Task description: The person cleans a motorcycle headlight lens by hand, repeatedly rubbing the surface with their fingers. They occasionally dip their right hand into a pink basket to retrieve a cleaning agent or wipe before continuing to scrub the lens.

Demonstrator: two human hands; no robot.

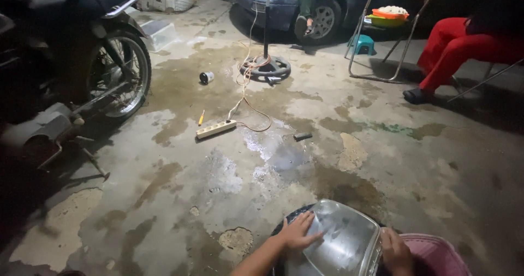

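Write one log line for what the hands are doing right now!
left hand: flat on clear cover | right hand: gripping cover's right edge | beside: pink basket | floor: wet, power strip ahead

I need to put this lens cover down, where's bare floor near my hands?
Bare concrete floor lies left of your left hand, up to the power strip. Right of your right hand is open too. Crowded: motorcycle and fan base.

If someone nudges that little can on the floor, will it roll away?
Probably. The can seems to lie on its side with its round end showing, so it may roll. The floor looks rough and patchy, which would likely stop it soon. It looks small, so probably light.
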